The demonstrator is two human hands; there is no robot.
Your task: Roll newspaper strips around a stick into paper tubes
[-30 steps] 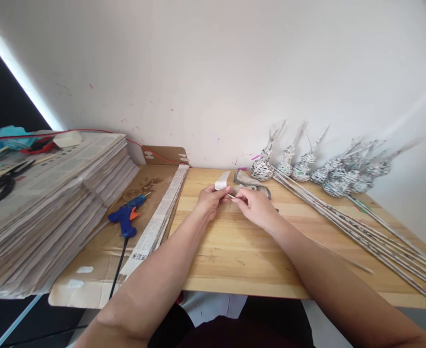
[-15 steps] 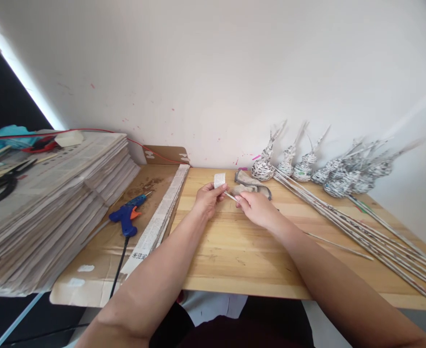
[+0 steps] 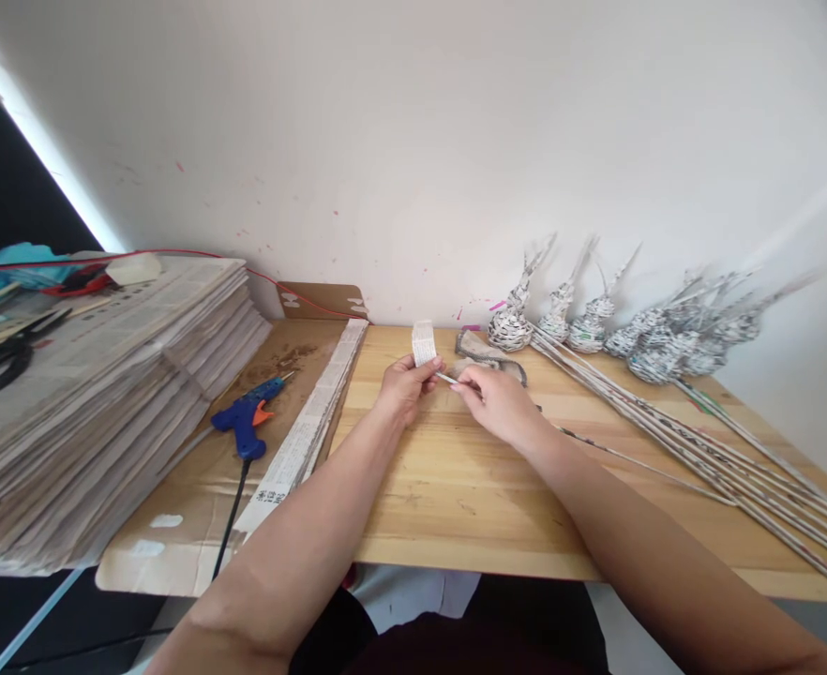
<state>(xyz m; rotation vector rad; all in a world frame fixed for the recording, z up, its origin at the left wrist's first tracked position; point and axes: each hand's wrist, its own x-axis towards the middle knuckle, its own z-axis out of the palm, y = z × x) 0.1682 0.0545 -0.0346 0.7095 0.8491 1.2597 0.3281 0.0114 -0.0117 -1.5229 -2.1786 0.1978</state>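
Note:
My left hand (image 3: pixel 405 386) is closed on a strip of newspaper (image 3: pixel 424 343), whose free, printed end stands up above my thumb and fingers. From that hand a thin rolled paper tube (image 3: pixel 446 378) runs across to my right hand (image 3: pixel 496 401), which pinches it between thumb and fingers. The tube's far part (image 3: pixel 639 461) emerges beyond my right forearm and slants down to the right over the wooden table. Behind my right hand lies a crumpled grey-beige cloth (image 3: pixel 488 352).
A blue glue gun (image 3: pixel 245 417) lies on cardboard (image 3: pixel 174 539) at the left, beside stacked newspaper strips (image 3: pixel 301 441) and a tall newspaper pile (image 3: pixel 139 394). Several woven paper pieces (image 3: pixel 510 328) line the wall at right, near long paper tubes (image 3: pixel 653 422).
More of the newspaper strip stands up above my left hand. The tube's far end has shifted right and reaches the bundle of tubes. My right hand has moved slightly left.

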